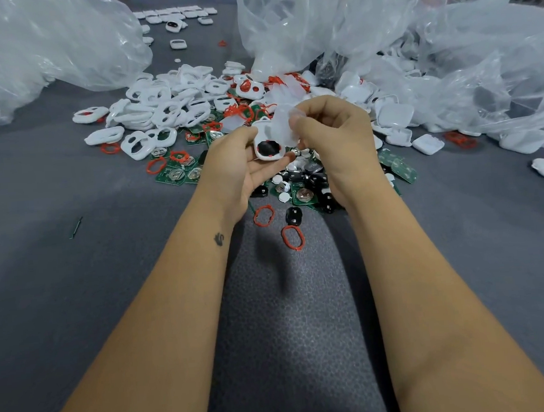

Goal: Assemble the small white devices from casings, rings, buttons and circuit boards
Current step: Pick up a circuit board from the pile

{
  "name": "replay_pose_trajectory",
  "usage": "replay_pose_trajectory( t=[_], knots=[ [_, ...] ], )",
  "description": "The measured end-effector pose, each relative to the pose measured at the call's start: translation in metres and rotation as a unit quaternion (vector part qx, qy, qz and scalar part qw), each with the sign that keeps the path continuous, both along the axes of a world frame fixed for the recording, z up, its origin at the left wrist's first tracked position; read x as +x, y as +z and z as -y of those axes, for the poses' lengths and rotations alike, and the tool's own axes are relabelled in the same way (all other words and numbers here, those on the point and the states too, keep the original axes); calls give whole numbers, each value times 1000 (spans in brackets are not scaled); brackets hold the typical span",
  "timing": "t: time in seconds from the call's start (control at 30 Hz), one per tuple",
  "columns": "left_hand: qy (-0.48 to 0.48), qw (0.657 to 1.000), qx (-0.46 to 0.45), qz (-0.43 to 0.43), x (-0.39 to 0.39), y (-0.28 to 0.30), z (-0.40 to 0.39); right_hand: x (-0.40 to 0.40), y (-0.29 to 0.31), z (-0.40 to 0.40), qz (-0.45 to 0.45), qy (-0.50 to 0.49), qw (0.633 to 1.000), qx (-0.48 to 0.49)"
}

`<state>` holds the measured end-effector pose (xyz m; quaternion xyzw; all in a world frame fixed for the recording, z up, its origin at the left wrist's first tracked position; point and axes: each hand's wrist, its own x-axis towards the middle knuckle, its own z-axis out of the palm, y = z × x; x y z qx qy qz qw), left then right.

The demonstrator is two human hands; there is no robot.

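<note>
Head view showed your table covered in grey matting, with a clear plastic bag slumped at the far left, its top cut off by the frame. Just right of it lay a heap of white casings, most with two openings, mixed with red rings and green circuit boards.

Your left hand cupped one white casing, fingers curled under it and thumb along its lower edge; a dark oval showed in its face with red at the rim. Your right hand pinched a translucent piece against that casing's top. What that piece was could not be made out, since it was blurred and your fingers hid its edge.

Below your hands, black buttons and small white discs lay partly hidden by your wrists, with a loose red ring nearest you. Farther right, closed white shells trailed out from under more crumpled plastic, which veiled whatever lay inside it.
</note>
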<state>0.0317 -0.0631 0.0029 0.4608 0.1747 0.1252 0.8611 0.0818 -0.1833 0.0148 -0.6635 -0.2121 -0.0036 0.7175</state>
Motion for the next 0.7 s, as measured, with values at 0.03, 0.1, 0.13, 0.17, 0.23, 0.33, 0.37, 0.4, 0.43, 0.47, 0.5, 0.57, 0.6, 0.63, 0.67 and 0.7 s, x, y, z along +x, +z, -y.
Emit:
replay_pose_trajectory(
  t=[0.03, 0.1, 0.13, 0.17, 0.23, 0.33, 0.37, 0.4, 0.43, 0.47, 0.5, 0.57, 0.6, 0.63, 0.67, 0.7],
  knots=[
    [0, 1000, -1, 0, 0, 0, 0, 0, 0, 0, -3, 0, 1000, -1],
    [-1, 1000, -1, 0, 0, -1, 0, 1, 0, 1, -9, -3, 1000, -3],
    [-2, 1000, 0, -1, 0, -1, 0, 1, -1, 1, -8, -5, 1000, -8],
    [-2, 1000, 0, 0, 0, -1, 0, 0, -1, 1, -7, -6, 1000, -16],
    [-5, 1000, 1, 7, 0, -1, 0, -1, 0, 1, -7, -1, 1000, -30],
    [-13, 1000, 2, 18, 0, -1, 0, -2, 0, -2, 1, 16, 998, -53],
    [-15, 1000, 3, 19, 0, -1, 0, -3, -1, -3, 3, 19, 998, -64],
    [-17, 1000, 4, 19, 0, -1, 0, -3, -1, -3, 6, 18, 997, -73],
    [-19, 1000, 5, 19, 0, -1, 0, -4, -1, -4, 8, 11, 997, -81],
    [-23, 1000, 6, 20, -1, 0, 0, -4, -2, -4, 10, 0, 996, -85],
    [-27, 999, 7, 21, -1, 0, 0, -4, -2, -5, 13, -11, 996, -85],
    [-34, 999, 11, 24, -2, 1, 1, -4, -2, -5, 20, -21, 996, -85],
    [-37, 999, 14, 24, -3, 1, 1, -4, -2, -5, 20, -25, 995, -89],
    [-39, 999, 16, 24, -3, 2, 2, -4, -2, -5, 19, -29, 995, -95],
    [-40, 999, 19, 24, -3, 2, 2, -5, -2, -5, 19, -32, 994, -98],
    [-41, 999, 21, 25, -4, 2, 2, -5, -1, -6, 19, -34, 994, -100]
  ],
)
